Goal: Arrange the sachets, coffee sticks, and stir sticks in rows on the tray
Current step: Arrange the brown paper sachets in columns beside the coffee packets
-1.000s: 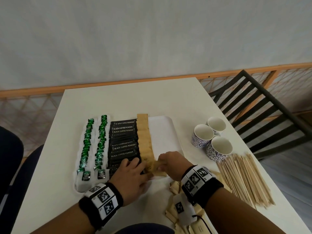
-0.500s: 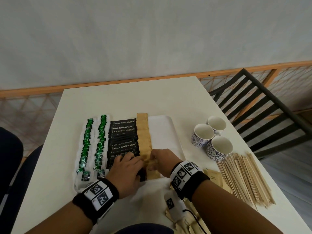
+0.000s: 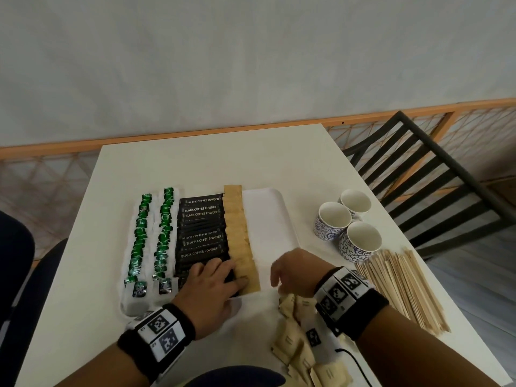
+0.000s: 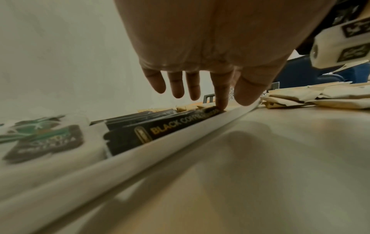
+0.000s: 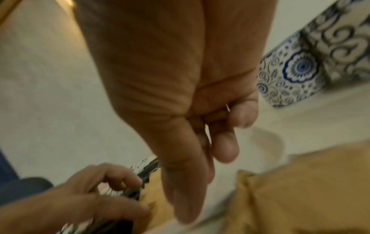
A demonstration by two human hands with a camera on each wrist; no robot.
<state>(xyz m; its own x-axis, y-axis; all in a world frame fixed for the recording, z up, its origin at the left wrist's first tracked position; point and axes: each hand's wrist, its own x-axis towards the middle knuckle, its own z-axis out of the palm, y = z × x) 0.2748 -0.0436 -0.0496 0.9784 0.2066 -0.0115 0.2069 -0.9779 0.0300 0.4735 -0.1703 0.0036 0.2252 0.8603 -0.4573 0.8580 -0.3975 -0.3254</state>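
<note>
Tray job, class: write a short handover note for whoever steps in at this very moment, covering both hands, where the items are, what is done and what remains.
Left hand: lies flat on the near end of the black coffee sticks, fingertip touching the brown sachet row; holds nothing.
Right hand: empty, fingers loosely curled, above the loose brown sachets on the table.
Done: on the tray lie two rows of green sachets, the coffee sticks, one brown row.
Left: remaining brown sachets, then the wooden stir sticks, all beside the cups.
</note>
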